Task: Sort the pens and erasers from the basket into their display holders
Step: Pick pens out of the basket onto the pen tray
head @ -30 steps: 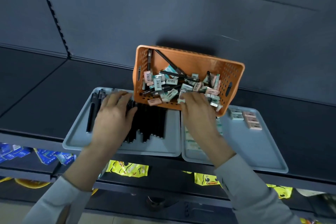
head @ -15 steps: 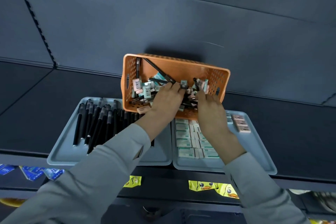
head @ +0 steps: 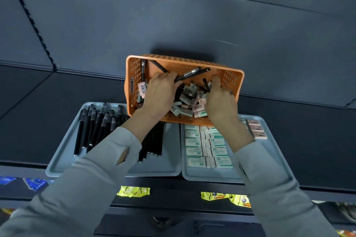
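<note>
An orange perforated basket (head: pixel 229 77) stands tilted toward me on a dark shelf, holding black pens and boxed erasers (head: pixel 185 100). Both hands are inside it. My left hand (head: pixel 160 94) grips two black pens (head: pixel 191 74) that stick out up and to the right. My right hand (head: pixel 219 100) curls into the pile at the basket's right side with another black pen (head: pixel 205 83) at its fingertips; what it holds is hidden. In front, a grey left tray (head: pixel 63 161) carries rows of black pens (head: pixel 92 129). A grey right tray (head: pixel 269 140) carries green erasers (head: pixel 204 146) and pink erasers (head: pixel 257 129).
The shelf's dark back panel (head: pixel 192 15) rises right behind the basket. Below the trays' front edge, a lower shelf shows yellow duck packets (head: pixel 133 191) and blue packets (head: pixel 34 183). My grey sleeves cover part of both trays.
My left hand left the pen tray, reached into the basket and now grips two pens. My right hand moved deeper into the basket's right side. The view shifted slightly.
</note>
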`<state>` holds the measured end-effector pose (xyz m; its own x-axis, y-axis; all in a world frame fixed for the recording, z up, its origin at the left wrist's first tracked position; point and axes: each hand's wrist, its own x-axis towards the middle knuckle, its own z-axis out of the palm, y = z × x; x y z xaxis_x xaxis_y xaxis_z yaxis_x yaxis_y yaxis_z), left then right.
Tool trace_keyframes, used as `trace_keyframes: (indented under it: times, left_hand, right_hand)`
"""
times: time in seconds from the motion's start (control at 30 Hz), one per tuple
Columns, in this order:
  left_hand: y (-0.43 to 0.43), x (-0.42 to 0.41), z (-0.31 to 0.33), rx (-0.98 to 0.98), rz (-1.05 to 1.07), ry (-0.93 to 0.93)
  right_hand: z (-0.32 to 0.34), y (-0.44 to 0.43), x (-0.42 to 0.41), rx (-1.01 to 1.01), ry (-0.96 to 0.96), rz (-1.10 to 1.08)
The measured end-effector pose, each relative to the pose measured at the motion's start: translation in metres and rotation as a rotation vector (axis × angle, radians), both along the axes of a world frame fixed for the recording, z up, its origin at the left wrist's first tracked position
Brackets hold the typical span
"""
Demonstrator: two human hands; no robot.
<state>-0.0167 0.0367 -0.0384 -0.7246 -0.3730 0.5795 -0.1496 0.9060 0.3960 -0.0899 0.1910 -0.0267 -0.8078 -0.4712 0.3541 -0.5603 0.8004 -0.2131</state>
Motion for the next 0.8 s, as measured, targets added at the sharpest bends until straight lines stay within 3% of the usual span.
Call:
trace_keyframes:
  times: [0.13, 0.3, 0.4, 0.5, 0.67, 0.8]
  left_hand:
    - [-0.008, 0.01, -0.001, 0.024, -0.065, 0.024]
    - [-0.012, 0.033, -0.005, 0.074, -0.111, 0.138]
    - [-0.006, 0.053, -0.003, 0.139, -0.166, 0.14]
    - [0.003, 0.07, 0.001, 0.312, -0.178, 0.097]
    - [0.004, 0.087, -0.012, 0.629, -0.151, 0.065]
    - [0.006, 0.092, -0.019, 0.95, -0.224, 0.037]
  right_hand:
    - [0.002, -0.019, -0.021, 0.11, -0.109, -0.012]
    - [0.011, -0.009, -0.006, -0.077, -0.036, 0.148]
    - [0.007, -0.002, 0.007, -0.283, -0.324, 0.301]
    - [0.002, 0.008, 0.017, -0.346, -0.561, 0.413]
    - [-0.01, 0.02, 0.021, -0.236, -0.657, 0.554]
    - [-0.014, 0.019, 0.029, -0.495, -0.834, 0.466]
